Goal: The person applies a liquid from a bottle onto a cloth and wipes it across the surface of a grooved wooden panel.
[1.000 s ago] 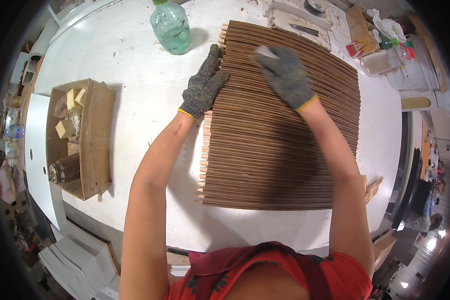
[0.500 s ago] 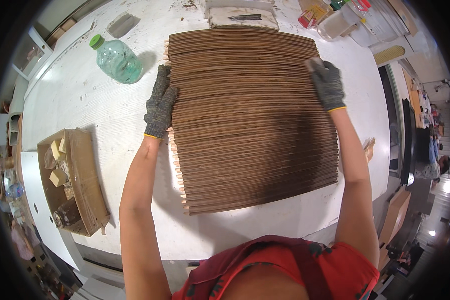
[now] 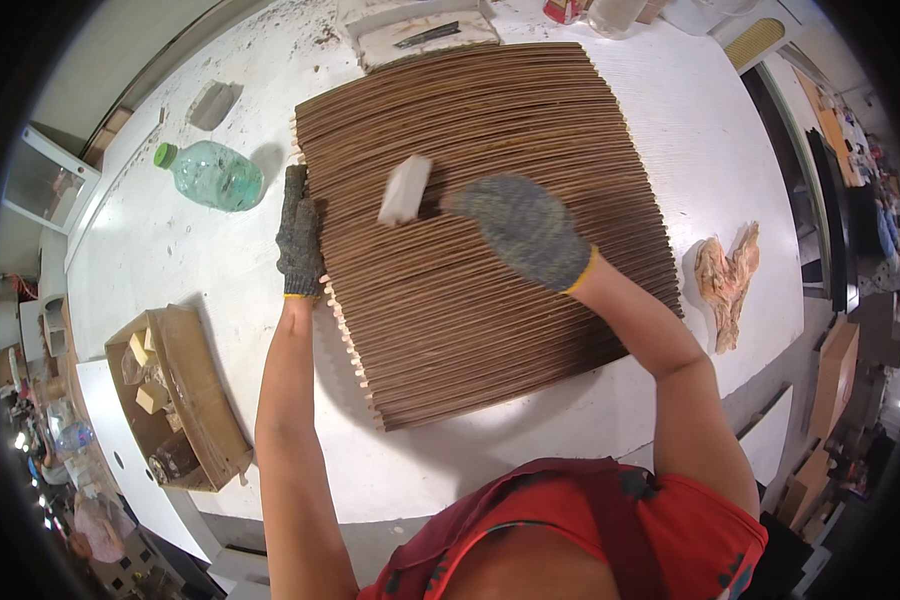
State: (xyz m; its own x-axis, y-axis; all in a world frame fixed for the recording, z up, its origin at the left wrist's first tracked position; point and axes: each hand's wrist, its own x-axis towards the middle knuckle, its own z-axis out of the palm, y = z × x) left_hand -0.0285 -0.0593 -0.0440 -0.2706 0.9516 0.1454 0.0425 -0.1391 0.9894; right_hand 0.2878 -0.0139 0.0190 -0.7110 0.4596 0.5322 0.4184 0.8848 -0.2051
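A wide row of narrow brown wooden strips (image 3: 490, 350), packed side by side with pale ends, lies before me. My left hand (image 3: 299, 240), in a dark grey knitted glove, rests flat along their left ends with its fingers stretched out. Over the middle of the strips is my gloved right hand (image 3: 530, 230), smeared by motion. Just left of its fingertips is a small whitish block (image 3: 406, 190), tilted over the strips. A dark gap shows between block and glove, and I cannot tell whether the fingers touch it.
The white table (image 3: 240, 270) carries a greenish plastic bottle (image 3: 215, 175) lying at the left and a cardboard box (image 3: 205, 400) with yellowish blocks. A crumpled tan cloth or paper (image 3: 725, 280) lies at the right. A shallow tray (image 3: 380, 45) is beyond the strips.
My right hand has swung from the strips' right ends to their middle, and the whitish block now shows beside it. My left hand stays at the left ends; the whole view has turned slightly.
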